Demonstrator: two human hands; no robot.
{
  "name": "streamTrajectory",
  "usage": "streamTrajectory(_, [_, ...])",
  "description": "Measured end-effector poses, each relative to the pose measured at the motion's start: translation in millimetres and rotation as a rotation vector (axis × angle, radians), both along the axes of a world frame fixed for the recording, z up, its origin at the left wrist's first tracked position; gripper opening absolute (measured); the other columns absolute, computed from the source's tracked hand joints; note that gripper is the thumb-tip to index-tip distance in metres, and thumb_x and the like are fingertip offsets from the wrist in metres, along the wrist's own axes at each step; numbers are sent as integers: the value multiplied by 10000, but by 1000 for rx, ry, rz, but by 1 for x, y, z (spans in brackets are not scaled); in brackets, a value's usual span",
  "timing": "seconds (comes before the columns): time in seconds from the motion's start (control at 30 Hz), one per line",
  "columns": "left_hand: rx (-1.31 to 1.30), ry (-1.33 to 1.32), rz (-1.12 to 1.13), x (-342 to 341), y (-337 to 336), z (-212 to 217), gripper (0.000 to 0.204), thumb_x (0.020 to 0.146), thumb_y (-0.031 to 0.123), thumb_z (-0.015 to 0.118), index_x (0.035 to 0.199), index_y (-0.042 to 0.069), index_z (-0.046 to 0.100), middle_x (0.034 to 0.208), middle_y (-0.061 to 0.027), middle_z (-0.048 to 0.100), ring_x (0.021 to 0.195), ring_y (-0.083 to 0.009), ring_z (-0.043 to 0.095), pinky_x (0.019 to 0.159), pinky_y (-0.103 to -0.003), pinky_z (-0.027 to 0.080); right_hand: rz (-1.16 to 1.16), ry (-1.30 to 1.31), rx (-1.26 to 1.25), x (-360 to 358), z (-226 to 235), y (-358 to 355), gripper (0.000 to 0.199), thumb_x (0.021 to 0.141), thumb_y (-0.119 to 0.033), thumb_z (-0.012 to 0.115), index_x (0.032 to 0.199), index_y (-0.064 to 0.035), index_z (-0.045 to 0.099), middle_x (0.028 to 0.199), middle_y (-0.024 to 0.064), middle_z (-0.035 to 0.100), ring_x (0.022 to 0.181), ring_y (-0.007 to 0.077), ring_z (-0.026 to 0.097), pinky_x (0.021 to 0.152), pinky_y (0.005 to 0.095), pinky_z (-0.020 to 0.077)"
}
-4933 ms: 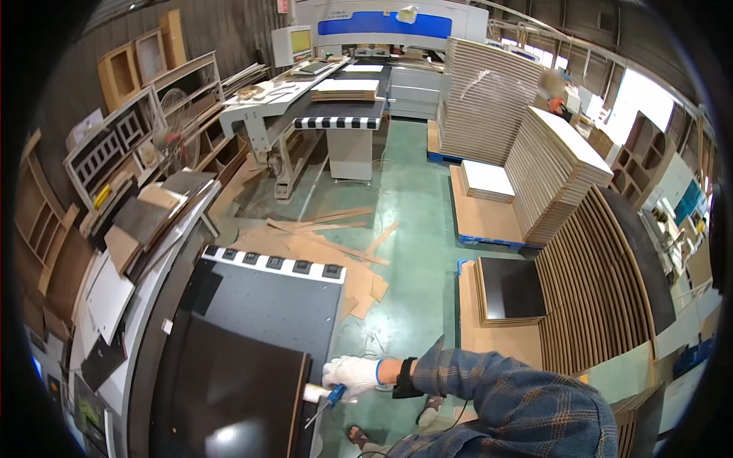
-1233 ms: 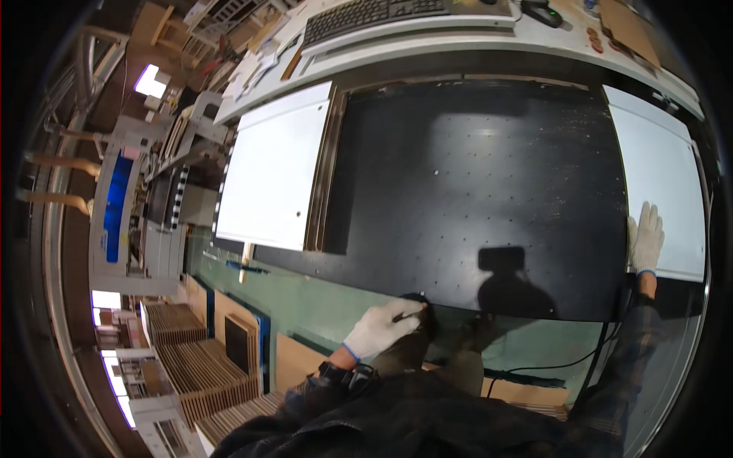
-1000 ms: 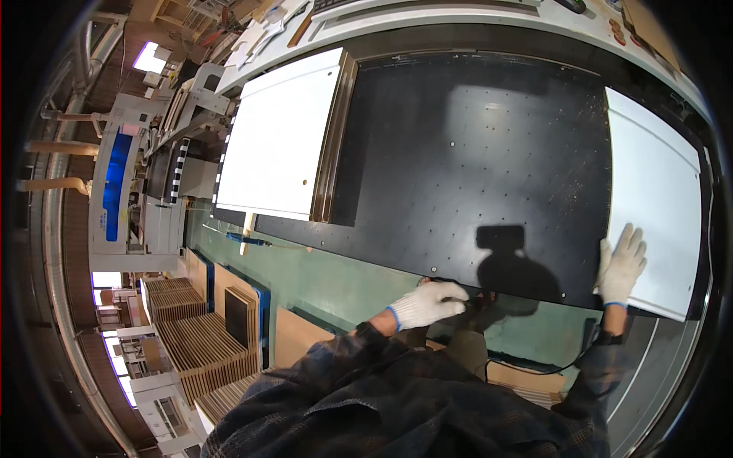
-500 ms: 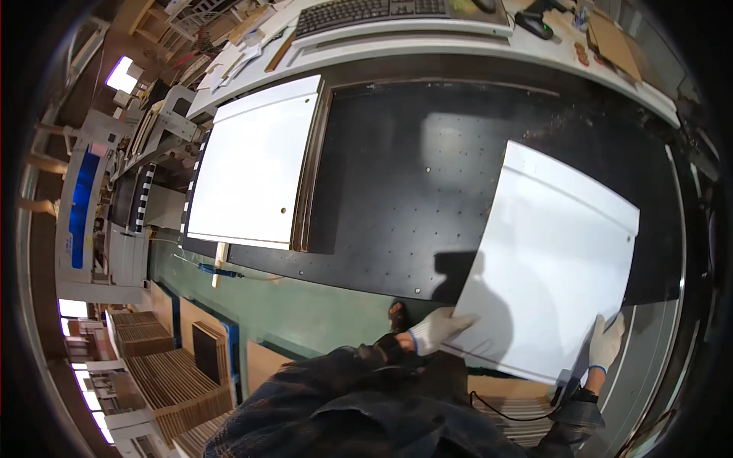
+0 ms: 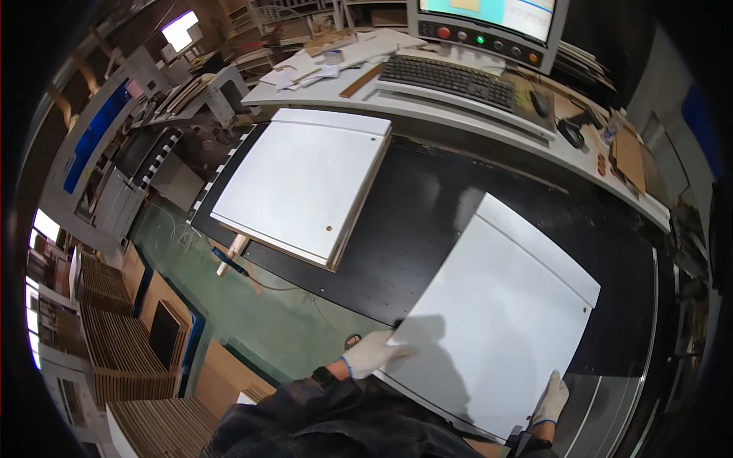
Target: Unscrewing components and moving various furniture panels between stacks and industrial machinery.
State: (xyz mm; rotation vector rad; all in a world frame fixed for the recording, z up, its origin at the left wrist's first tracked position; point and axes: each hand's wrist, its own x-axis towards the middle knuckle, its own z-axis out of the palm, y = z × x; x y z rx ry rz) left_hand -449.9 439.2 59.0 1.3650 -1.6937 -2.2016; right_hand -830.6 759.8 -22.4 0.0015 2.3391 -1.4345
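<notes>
A white board (image 5: 504, 298) with a groove along its far end and a small hole near its right edge is tilted in front of me, over the black table (image 5: 397, 206). My left hand (image 5: 376, 354), in a white work glove, is closed on its left edge near the close corner. On the opposite edge, my gloved right hand (image 5: 552, 398) grips the board near its close right corner. Both hands' fingertips are partly hidden. Left of it, a stack of similar white boards (image 5: 301, 183) lies on the table, its top one grooved and holed alike.
Behind the table runs a white desk (image 5: 313, 91) with a keyboard (image 5: 450, 80), a monitor (image 5: 496, 17) above a row of buttons, and a handheld scanner (image 5: 573, 131). Stacks of brown boards (image 5: 126, 336) stand on the green floor (image 5: 259, 320) at lower left.
The held board has come nearer to the stack, with both hands still on it. My view has tilted and lifted, so the monitor now shows.
</notes>
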Motion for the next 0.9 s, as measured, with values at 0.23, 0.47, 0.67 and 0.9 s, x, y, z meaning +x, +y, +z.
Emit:
streamTrajectory(0.23, [95, 569, 370, 176, -98, 22, 503, 1072, 233, 622, 1475, -61, 568, 1393, -170, 677, 1280, -244, 656, 1098, -388, 524, 209, -86, -406, 91, 51, -198, 348, 1082, -213, 630, 1195, 113, 674, 1086, 130, 741, 901, 191, 696, 814, 338, 565])
streamTrajectory(0.47, [87, 1053, 1029, 260, -199, -11, 467, 1119, 139, 469, 1523, -90, 426, 1534, -233, 528, 1403, -346, 564, 1169, -530, 501, 416, -95, -455, 205, 53, -438, 308, 1031, -235, 704, 1039, 71, 729, 888, 53, 710, 769, 131, 618, 700, 324, 512])
streamTrajectory(0.67, [-53, 739, 797, 276, -266, -8, 443, 1096, 146, 555, 1451, -104, 466, 1369, -213, 625, 1206, -328, 690, 943, -466, 640, 455, -73, -355, 278, 40, -577, 354, 1014, -280, 728, 956, 69, 727, 800, 35, 662, 702, 129, 558, 644, 343, 468])
streamTrajectory(0.9, [9, 203, 661, 301, -295, -4, 352, 1101, 254, 621, 843, 15, 590, 685, -108, 650, 507, -181, 593, 455, -309, 476, 913, 352, 367, 266, 76, -597, 635, 1013, -557, 560, 1028, 36, 784, 1077, 332, 736, 1091, 486, 702, 955, 521, 558])
